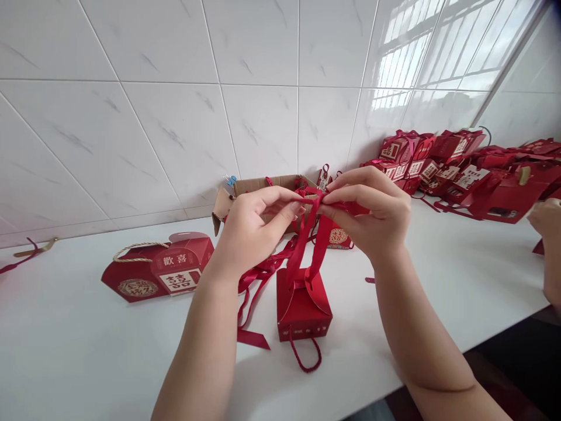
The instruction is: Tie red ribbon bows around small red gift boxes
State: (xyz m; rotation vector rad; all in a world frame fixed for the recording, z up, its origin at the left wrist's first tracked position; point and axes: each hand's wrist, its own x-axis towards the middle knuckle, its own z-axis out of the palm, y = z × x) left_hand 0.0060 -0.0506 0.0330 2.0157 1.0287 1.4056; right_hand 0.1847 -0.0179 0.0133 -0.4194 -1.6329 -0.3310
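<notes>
Red ribbon rises from the small red box at six o'clock on the white table; left hand and right hand both pinch it. Behind, marbled wall tiles carry a window reflection at two o'clock.

A smooth white tabletop bears, just below centre, a small square red cardboard box. Towards nine o'clock stands a red gable-shaped carton with a cream rope handle; at twelve, an open brown cardboard box; at two, heaped red printed gift boxes. Loose flat red ribbons, partly hidden, seem to lie at seven.
</notes>
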